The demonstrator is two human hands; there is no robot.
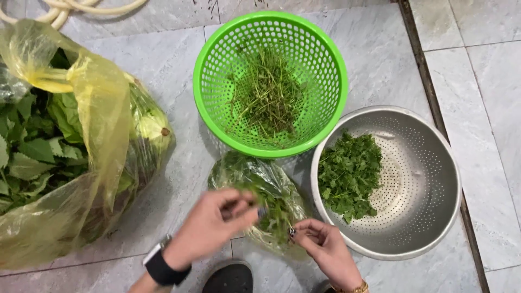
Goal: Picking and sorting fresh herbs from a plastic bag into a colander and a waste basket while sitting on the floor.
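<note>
- Two hands in the lower middle of the frame, both working over a small clear bag of herbs lying on the grey tiled floor.
- My left hand, the one with the dark watch, has its fingers pinched shut on a leafy sprig pulled up from the bag. It's a bit motion-blurred, so I can't make out the exact grip.
- My right hand has its fingers curled in, fingertips nipping the same bunch of greens right at the bag's lower edge.
- Progress, as far as I can judge: the green plastic basket at top centre holds a decent pile of bare stems, and the metal colander on the right has a heap of picked leaves covering only part of its bottom. So a fair bit is stripped already.
- What's left: the small bag looks well stuffed with greens, so I'd guess plenty more to pick.
- The herb itself is small, frilly, dark green leaves on thin stalks, looks fresh, not wilted.
- Also around: a big yellow plastic bag of broad serrated leaves on the left, and a pale hose at upper left. A dark shoe shows at the bottom edge.
</note>
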